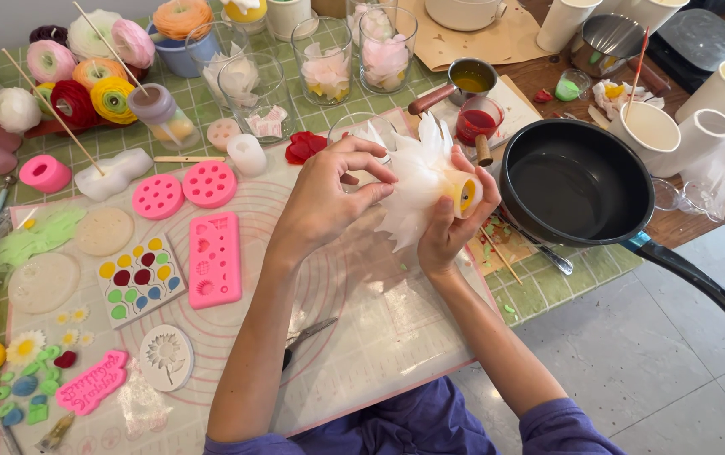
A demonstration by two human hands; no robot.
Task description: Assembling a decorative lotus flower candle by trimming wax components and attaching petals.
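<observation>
I hold a white petalled wax flower (417, 181) up above the work mat (362, 337), between both of my hands. My left hand (329, 198) is curled, its thumb and fingertips pinching the outer petals on the flower's left side. My right hand (451, 223) is closed around the flower's other end, where a pale cylinder with a yellow centre (466, 194) pokes out between thumb and fingers; whether that piece is part of the flower or a separate candle I cannot quite tell from here.

Just beside my right hand stands a black frying pan (577, 181) on the table (548, 286), its handle pointing off the table's edge. Behind the flower sit a small cup of red liquid (479, 122) and a little pan of yellow liquid (470, 80).

To my left, on the mat, lie a pink rectangular mould (215, 257), two round pink moulds (185, 190) and a tile of coloured balloon shapes (141, 280). A bunch of coloured wax blooms (84, 80) stands at the far left corner, near several clear glass cups (324, 59).
</observation>
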